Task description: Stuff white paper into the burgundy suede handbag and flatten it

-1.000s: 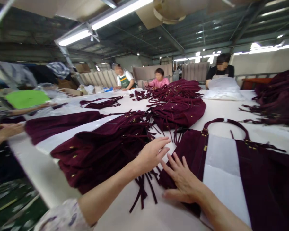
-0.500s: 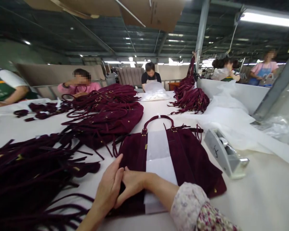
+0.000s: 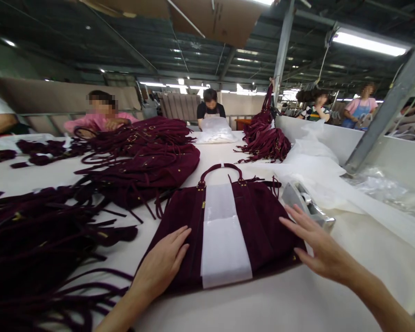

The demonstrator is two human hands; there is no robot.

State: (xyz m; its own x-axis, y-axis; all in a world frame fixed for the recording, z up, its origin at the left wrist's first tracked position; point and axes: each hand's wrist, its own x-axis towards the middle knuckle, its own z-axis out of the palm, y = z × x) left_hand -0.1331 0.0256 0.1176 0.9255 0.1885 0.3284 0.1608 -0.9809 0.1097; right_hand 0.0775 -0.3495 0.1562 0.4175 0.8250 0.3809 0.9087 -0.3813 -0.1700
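Evidently, in the head view, a burgundy suede bag [image 3: 263,221] is being pressed flat on the white table [image 3: 349,286], and the step in hand is judged to be the smoothing and squaring of the bag, which lies directly in front of the person with a white paper band [image 3: 223,240] wrapped down its middle and its handle [image 3: 221,168] pointing away. The left hand [image 3: 164,265] is laid palm down on the bag's near left corner, its fingers [image 3: 181,240] held straight and close together, nothing being gripped. The right hand [image 3: 320,244] is spread at the bag's right edge, its fingers [image 3: 293,221] extended and slightly splayed, touching or just above the suede; which of the two cannot be told. Neither hand holds anything. Just beyond the right hand a tape dispenser [image 3: 306,203] is seen on the table. To the left, heaps of like bags [image 3: 141,161] with trailing straps are piled, and co-workers are seated along the far side. For the next move, even pressure from both palms is judged to be needed, so that the band is not creased or shifted off centre.
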